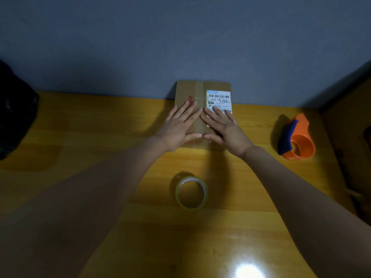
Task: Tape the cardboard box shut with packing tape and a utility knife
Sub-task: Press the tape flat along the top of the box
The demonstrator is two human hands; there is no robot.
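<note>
Nearest the camera, a tape roll [191,192] lies flat on the bench [80,177], untouched, at 6 o'clock from the box [189,91]. It looks like clear or yellowish film on a thin core: light, rigid as a ring, with a slick outer face. Judgement: take it by the rim, thumb inside the core, and find the free end by feel, as that end is not discernible here.

Box: a flat cardboard parcel at 12 o'clock, its far edge against the wall [180,37]. Flaps are down and meet along a centre seam, which already carries a strip of brownish tape at the far end. A white label [218,98] sits right of the seam. Judgement: light, fairly stiff on its faces, flaps liable to spring up if released; it may slide on the smooth bench, so the wall behind serves as a stop.

Left hand [178,127] and right hand [224,129]: both spread flat, palms down on the lid either side of the seam, thumb tips nearly meeting, gripping nothing.

An orange and blue dispenser [297,141] stands at 3 o'clock, well apart. A dark bag [14,109] sits at 9 o'clock. No utility knife is identifiable in view.
</note>
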